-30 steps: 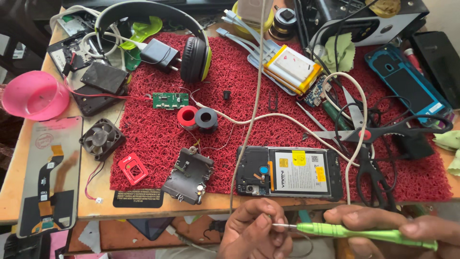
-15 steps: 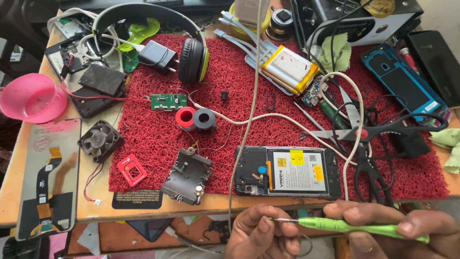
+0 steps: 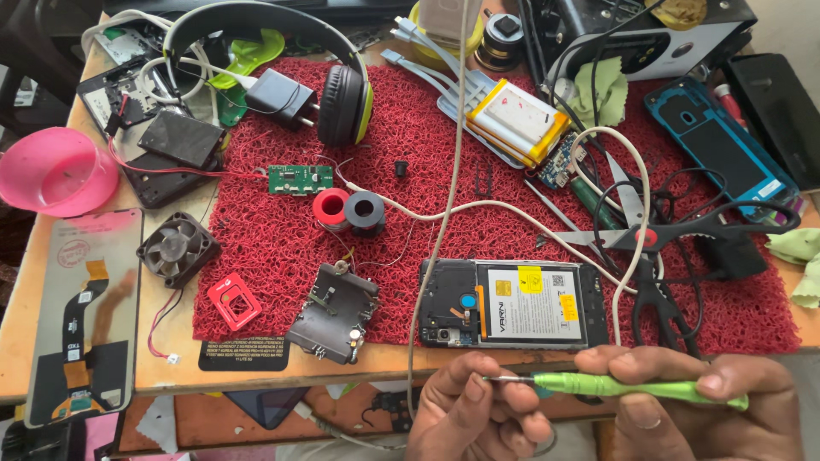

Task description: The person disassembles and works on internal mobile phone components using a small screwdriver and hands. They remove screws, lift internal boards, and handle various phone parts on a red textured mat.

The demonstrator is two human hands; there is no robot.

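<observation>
Hands barely shifted since earlier. Right hand (image 3: 683, 410) grips green screwdriver (image 3: 632, 388), tip pinched by left hand (image 3: 478, 418), below surface (image 3: 256, 363) edge. Opened phone (image 3: 512, 303) on mat, untouched; work not begun.

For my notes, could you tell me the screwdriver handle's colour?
Bright green, on the screwdriver; head view.

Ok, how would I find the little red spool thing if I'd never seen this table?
Find the big red mat covering the table. Near its middle, below the small green circuit board, two small rings sit touching. The red spool is the left one; its neighbour is dark grey.
</observation>
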